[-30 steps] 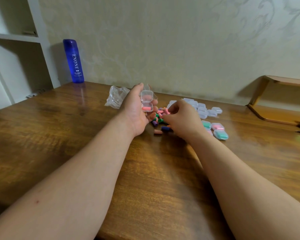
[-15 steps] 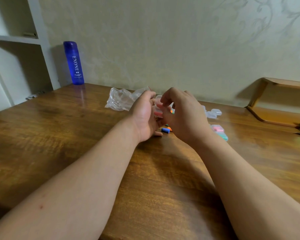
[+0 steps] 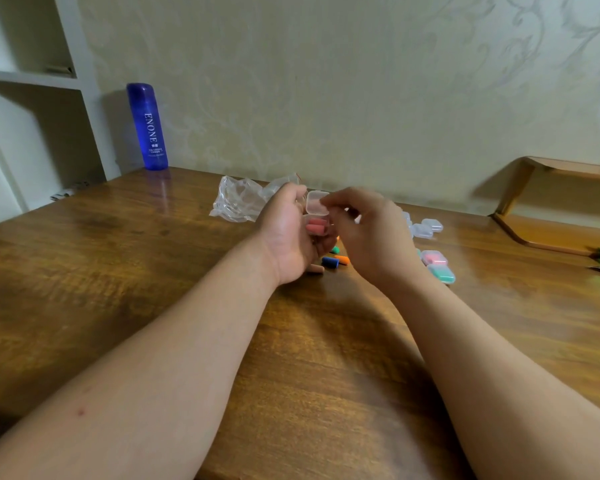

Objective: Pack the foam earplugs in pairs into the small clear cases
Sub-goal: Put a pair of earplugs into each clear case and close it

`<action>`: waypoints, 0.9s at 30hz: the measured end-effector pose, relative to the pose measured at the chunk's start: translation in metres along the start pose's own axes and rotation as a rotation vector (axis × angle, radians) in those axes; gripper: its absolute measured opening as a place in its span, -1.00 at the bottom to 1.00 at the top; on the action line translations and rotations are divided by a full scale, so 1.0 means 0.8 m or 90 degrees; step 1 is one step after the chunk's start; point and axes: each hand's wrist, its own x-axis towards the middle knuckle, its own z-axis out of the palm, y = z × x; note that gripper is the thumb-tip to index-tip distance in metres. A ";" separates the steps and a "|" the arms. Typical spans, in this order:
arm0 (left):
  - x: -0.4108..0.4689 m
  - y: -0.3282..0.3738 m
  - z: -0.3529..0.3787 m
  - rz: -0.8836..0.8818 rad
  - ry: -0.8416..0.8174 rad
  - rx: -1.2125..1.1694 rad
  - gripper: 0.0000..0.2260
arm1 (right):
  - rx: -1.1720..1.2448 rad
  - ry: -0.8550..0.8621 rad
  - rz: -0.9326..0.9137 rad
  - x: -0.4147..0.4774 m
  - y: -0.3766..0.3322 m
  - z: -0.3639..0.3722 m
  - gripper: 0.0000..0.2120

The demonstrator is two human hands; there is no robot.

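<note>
the left hand (image 3: 284, 237) curls its fingers round an open clear case (image 3: 316, 216), the lid standing up, with pink earplugs (image 3: 315, 227) lying in the lower half. the right hand (image 3: 371, 233) pinches the lid's edge between thumb and forefinger, its other fingers loosely curled. beneath the hands, loose earplugs (image 3: 329, 262) in blue, orange and green lie on the wooden table (image 3: 153, 271). filled cases (image 3: 434, 258) and empty cases (image 3: 426, 228) sit to the right, and a crumpled plastic bag (image 3: 238, 200) lies behind the left hand.

Setting read as a room in a home. Wooden table (image 3: 118, 271); patterned wallpaper (image 3: 326, 81) at 12 o'clock; white shelves (image 3: 32, 77) at 10 o'clock, blue bottle (image 3: 147, 126) beside them.
</note>
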 end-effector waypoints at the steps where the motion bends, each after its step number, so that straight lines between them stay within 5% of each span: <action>1: 0.001 0.000 0.000 -0.001 0.011 -0.001 -0.67 | 0.052 0.028 0.040 0.001 -0.002 -0.004 -0.79; 5: 0.006 0.000 -0.004 -0.010 0.054 0.001 -0.53 | 0.178 0.114 0.183 0.010 0.005 -0.016 -0.73; 9: 0.006 -0.001 0.000 0.003 0.059 0.016 -0.48 | 0.267 0.070 0.288 0.008 0.011 -0.021 -0.63; 14: 0.007 -0.002 -0.002 0.003 0.034 0.013 -0.49 | 0.269 -0.063 0.204 0.004 -0.004 -0.024 -0.63; 22: 0.012 0.000 -0.010 0.010 0.036 0.010 -0.46 | 0.197 -0.106 0.101 -0.002 0.000 -0.014 -0.94; 27: 0.010 0.001 -0.010 0.013 0.036 0.035 -0.50 | 0.038 -0.123 0.032 -0.007 0.000 -0.005 -0.83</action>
